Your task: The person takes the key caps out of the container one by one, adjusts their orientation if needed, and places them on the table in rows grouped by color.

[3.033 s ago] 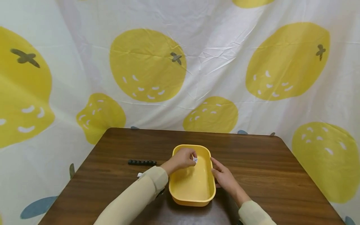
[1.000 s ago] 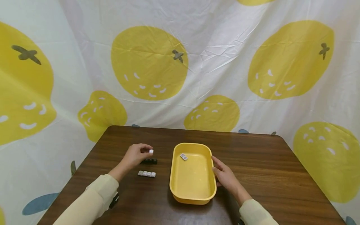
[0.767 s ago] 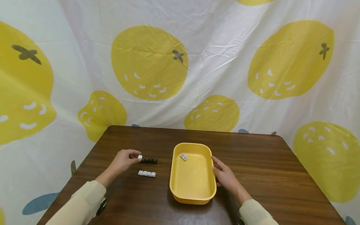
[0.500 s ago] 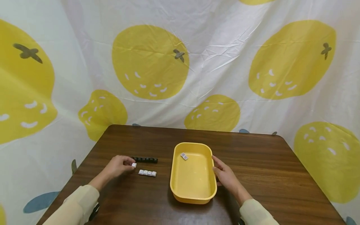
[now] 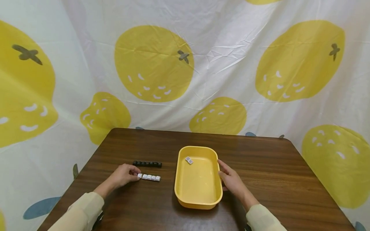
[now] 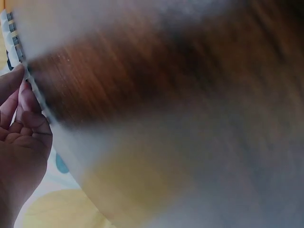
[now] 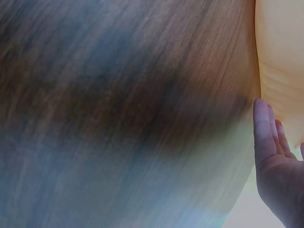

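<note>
In the head view my left hand (image 5: 123,175) pinches a small white keycap (image 5: 140,175) between thumb and fingertips at table level. That piece sits at the left end of a row of white keycaps (image 5: 151,177), with a narrow gap between. Behind it runs a row of black keycaps (image 5: 147,164). My right hand (image 5: 231,180) rests with straight fingers against the right outer wall of a yellow plastic tray (image 5: 198,206). Two white pieces (image 5: 189,160) lie side by side in the tray near its far left corner. The left wrist view shows the left fingertips (image 6: 20,71) at the keycap row.
Both rows and the tray stand on a dark wooden table (image 5: 260,166). A white cloth with yellow lemons (image 5: 153,64) hangs behind the table's far edge. The tray is to the right of the rows.
My left hand left the tray, then carried a white keycap left over the black row and down to the white row's left end. The right hand stays at the tray.
</note>
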Demonstrator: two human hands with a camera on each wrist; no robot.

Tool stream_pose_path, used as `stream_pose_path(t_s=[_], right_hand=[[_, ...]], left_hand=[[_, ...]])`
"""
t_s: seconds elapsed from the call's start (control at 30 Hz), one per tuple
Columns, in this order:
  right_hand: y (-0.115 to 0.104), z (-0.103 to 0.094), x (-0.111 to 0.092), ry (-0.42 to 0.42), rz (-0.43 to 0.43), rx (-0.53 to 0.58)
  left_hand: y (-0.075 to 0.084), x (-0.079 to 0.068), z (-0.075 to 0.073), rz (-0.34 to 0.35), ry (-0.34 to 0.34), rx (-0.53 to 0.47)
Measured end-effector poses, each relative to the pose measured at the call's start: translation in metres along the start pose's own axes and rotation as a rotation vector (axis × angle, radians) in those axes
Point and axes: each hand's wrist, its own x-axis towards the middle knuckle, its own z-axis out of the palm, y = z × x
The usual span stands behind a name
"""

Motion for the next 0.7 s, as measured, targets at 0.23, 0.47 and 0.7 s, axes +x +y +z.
stream_pose_path(t_s=[0.23, 0.47, 0.7], right_hand=[[0.0003, -0.0004, 0.0007, -0.008, 0.007, 0.010], [0.0006, -0.0010, -0.0011, -0.017, -0.006, 0.013], [-0.0009, -0.0003, -0.0011, -0.014, -0.002, 0.012]], left_hand=[[-0.0010, 0.0000, 0.0016, 0.024, -0.004, -0.002], [0.0002, 0.0005, 0.0014, 0.013, -0.018, -0.012], [0.0001, -0.0011, 0.0016, 0.033, -0.011, -0.024]])
